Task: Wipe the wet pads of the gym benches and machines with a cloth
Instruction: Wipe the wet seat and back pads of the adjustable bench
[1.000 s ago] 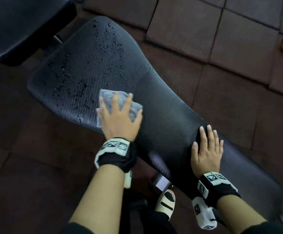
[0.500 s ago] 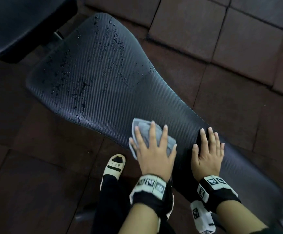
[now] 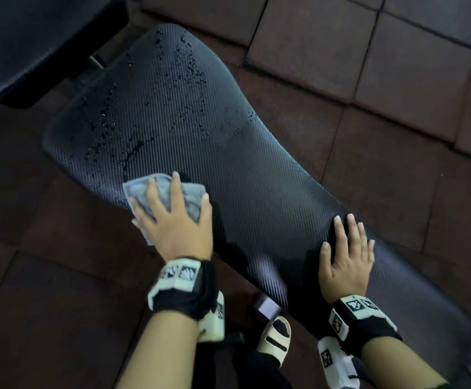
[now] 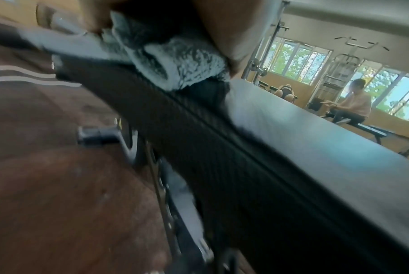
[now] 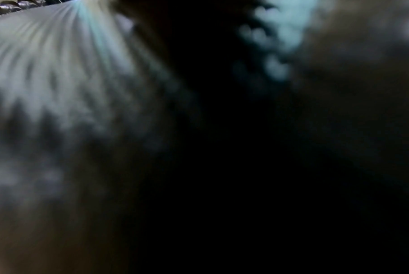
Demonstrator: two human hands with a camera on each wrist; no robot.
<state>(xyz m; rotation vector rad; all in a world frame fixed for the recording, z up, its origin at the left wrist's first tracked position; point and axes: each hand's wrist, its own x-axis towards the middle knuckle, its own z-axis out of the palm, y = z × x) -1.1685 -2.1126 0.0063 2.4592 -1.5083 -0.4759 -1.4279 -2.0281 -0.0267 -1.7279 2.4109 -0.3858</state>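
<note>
I am bracing my right hand (image 3: 346, 258) flat on the narrow near end of the bench pad (image 3: 256, 192), fingers straight and holding nothing, which is steadying me as I lean in. My left hand (image 3: 176, 220) is pressing the grey cloth (image 3: 144, 189) onto the pad with fingers spread over it, palm down; the cloth is bunching under my palm and hanging a little over the pad's edge on the side nearer my thumb. In the left wrist view the cloth (image 4: 175, 61) is sitting right on the pad's side seam.

Just beyond my fingertips the water droplets (image 3: 133, 147) are beginning, and they are scattering further out across the wide far end of the pad. To do this stroke well, I judge I should be keeping the cloth flat and fully under my palm, pushing away from me in overlapping passes, so that droplets are being soaked up, not smeared toward the edges.
</note>
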